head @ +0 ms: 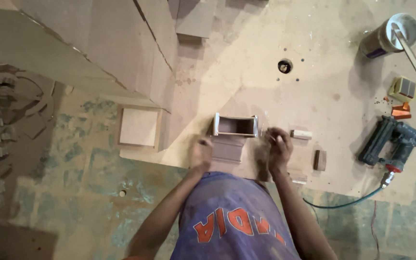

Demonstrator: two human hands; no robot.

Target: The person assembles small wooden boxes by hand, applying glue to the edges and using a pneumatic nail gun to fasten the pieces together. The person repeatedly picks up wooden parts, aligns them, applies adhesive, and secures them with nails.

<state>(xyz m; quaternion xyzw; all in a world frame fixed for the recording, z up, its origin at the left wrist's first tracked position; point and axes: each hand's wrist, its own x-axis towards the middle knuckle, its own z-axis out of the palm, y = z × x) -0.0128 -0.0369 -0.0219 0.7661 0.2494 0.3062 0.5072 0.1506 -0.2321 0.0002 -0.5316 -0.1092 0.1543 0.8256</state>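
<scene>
The left hand (201, 153) hovers over the worktop (266, 91), fingers curled loosely; whether it grips anything cannot be told through the blur. The right hand (278, 147) is closed, fingers pinched together, perhaps on something small, too blurred to say. Between and just beyond the hands stands a small open box (235, 125), with a flat board (227, 149) just in front of it. A wood block (301, 134) lies beside the right hand. A nail gun (392, 142) sits well to the right, a glue tin (391, 34) far beyond.
</scene>
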